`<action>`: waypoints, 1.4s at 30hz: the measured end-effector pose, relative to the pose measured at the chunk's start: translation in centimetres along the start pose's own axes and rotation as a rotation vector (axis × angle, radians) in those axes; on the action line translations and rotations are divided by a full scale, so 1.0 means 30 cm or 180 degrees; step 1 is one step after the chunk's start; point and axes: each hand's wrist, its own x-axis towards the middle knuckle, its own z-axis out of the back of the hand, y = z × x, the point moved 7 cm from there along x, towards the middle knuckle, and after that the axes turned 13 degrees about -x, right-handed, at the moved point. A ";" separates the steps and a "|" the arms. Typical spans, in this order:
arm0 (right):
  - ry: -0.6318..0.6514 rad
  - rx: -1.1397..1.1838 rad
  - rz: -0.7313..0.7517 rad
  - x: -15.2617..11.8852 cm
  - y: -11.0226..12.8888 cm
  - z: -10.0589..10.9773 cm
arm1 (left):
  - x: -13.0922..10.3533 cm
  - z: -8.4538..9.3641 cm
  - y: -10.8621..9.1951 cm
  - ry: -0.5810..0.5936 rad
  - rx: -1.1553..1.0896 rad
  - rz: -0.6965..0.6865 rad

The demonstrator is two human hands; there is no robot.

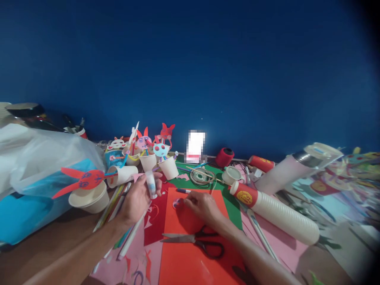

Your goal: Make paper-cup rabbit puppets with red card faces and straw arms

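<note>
A small white glue tube (pixel 151 185) with a blue label rests in my left hand (pixel 142 194), fingers curled round it. My right hand (pixel 199 204) is over the orange paper (pixel 181 259), its fingertips pinched at the edge of a small purple and white cutout (pixel 177 203). Below that hand lie scissors (pixel 194 239) with black handles, blades pointing left and slightly apart. Dark red paper (pixel 154 229) with cut shapes lies left of the orange sheet. A pen (pixel 183 190) sits at the orange sheet's top edge.
Paper cups (pixel 168 168) with paper animal faces stand behind my left hand. One red rabbit face (pixel 89 180) rests over a cup at left. A long cup stack (pixel 276 213) lies at right, near a tilted clear container (pixel 282 170). A plastic bag (pixel 44 158) fills the left.
</note>
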 end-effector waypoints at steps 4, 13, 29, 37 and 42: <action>-0.0126 -0.0164 0.0004 0.003 -0.009 0.003 | 0.010 -0.014 -0.089 -0.0019 -0.0019 -0.0277; -0.0303 -0.0311 0.0096 0.015 -0.048 0.055 | -0.002 -0.045 -0.080 -0.0003 0.1125 -0.0352; -0.0401 -0.0905 0.1288 -0.033 0.132 -0.018 | -0.047 -0.080 0.023 0.0569 0.3427 -0.0560; -0.0305 -0.1488 0.0947 -0.023 0.107 -0.051 | -0.026 -0.060 0.014 0.0603 0.3878 -0.0687; -0.0273 -0.1609 0.0824 -0.059 0.053 -0.017 | -0.034 -0.048 0.012 0.0683 0.3815 -0.0684</action>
